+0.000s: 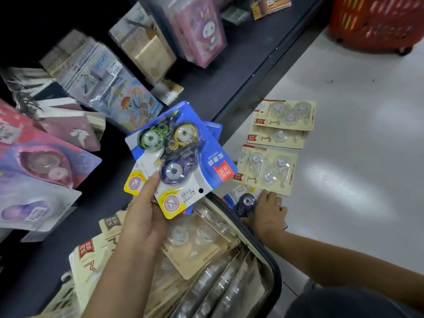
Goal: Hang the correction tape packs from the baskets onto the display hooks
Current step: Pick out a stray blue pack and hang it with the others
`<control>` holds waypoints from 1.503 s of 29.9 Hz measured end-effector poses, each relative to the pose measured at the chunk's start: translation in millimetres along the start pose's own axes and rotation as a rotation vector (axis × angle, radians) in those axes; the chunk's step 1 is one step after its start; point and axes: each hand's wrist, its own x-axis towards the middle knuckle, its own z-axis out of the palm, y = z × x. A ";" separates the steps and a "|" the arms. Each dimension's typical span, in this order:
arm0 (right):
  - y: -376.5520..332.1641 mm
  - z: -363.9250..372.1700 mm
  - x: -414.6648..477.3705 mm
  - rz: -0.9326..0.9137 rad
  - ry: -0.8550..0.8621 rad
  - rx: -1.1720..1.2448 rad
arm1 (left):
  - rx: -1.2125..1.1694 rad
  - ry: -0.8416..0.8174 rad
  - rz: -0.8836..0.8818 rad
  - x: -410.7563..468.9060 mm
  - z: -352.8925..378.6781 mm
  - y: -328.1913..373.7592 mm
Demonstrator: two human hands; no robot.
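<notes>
The pale floor (344, 157) fills the right side. A dark shelf (229, 72) runs diagonally along its edge. On the shelf stand wrapped notebooks (107, 81) and a pink box (202, 31), all blurred. Pink and lilac tape packs (43, 161) lie at its left end.

At the bottom, a basket (273, 260) with a dark rim sits between shelf and floor. It is filled with beige packs (190, 251) of clear tape refills, overlapping one another. A red basket (376, 21) stands on the floor in the far right corner, well apart from the rest.

Three more beige cards (266, 171) lie flat on the floor beside the shelf edge. Two overlap farther away and one is nearer.

The left hand (142, 216) is above the dark-rimmed basket, grasping a fanned bunch of blue packs (181, 157) by their lower corner, thumb on the front. The front pack shows green, gold and purple tape wheels.

The right hand (266, 214) is down at the floor just outside the basket rim, knuckles up, fingertips touching the nearest beige card. It rests on a single blue pack (246, 201) with a purple wheel. I cannot tell whether it is grasping that pack.
</notes>
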 end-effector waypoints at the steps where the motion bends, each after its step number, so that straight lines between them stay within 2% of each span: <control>1: 0.0 0.9 3.2 0.010 -0.005 -0.002 | 0.019 -0.007 -0.005 0.9 -0.9 0.1; 8: 4.3 -11.5 9.4 0.116 0.006 0.201 | 0.036 -0.042 -0.050 2.1 -5.2 0.4; 11: 17.0 -27.6 -2.6 0.142 -0.145 0.541 | 0.032 -0.060 -0.050 -1.3 -5.6 2.9; 14: 41.7 -79.2 -16.5 0.068 -0.156 0.861 | 0.007 -0.081 -0.038 -7.2 -5.8 4.2; 19: 68.2 -211.5 -43.0 -0.160 -0.015 1.153 | -0.035 -0.027 -0.058 -18.0 -0.8 6.3; 21: 58.4 -244.1 -48.2 -0.241 -0.129 1.398 | -0.061 -0.010 -0.051 -21.9 5.9 5.0; 23: 32.2 -253.9 -51.7 -0.295 -0.344 1.508 | -0.092 -0.012 -0.051 -27.4 18.8 1.4; 25: 0.2 -243.5 -56.1 -0.299 -0.494 1.524 | -0.141 -0.034 -0.080 -35.1 36.0 -3.2; 27: -26.3 -227.9 -60.0 -0.263 -0.544 1.558 | -0.160 -0.111 -0.121 -43.9 52.4 -6.1; 32: -36.0 -214.6 -54.4 -0.235 -0.565 1.612 | -0.107 -0.278 -0.140 -52.5 53.9 -5.4; 35: -23.4 -212.5 -45.8 -0.249 -0.551 1.614 | -0.078 -0.466 -0.137 -46.8 29.4 12.2; 37: -17.5 -210.1 -40.8 -0.260 -0.479 1.590 | -0.040 -0.584 -0.156 -38.4 15.4 33.4; 39: -20.3 -206.0 -42.6 -0.315 -0.382 1.517 | 0.095 -0.572 -0.189 -29.6 14.8 46.6; 42: -43.3 -185.2 -51.4 -0.429 -0.372 1.360 | 0.337 -0.473 -0.179 -21.1 34.4 38.0; 45: -61.6 -177.5 -35.4 -0.444 -0.431 1.354 | 0.295 -0.283 -0.111 -11.7 46.2 26.6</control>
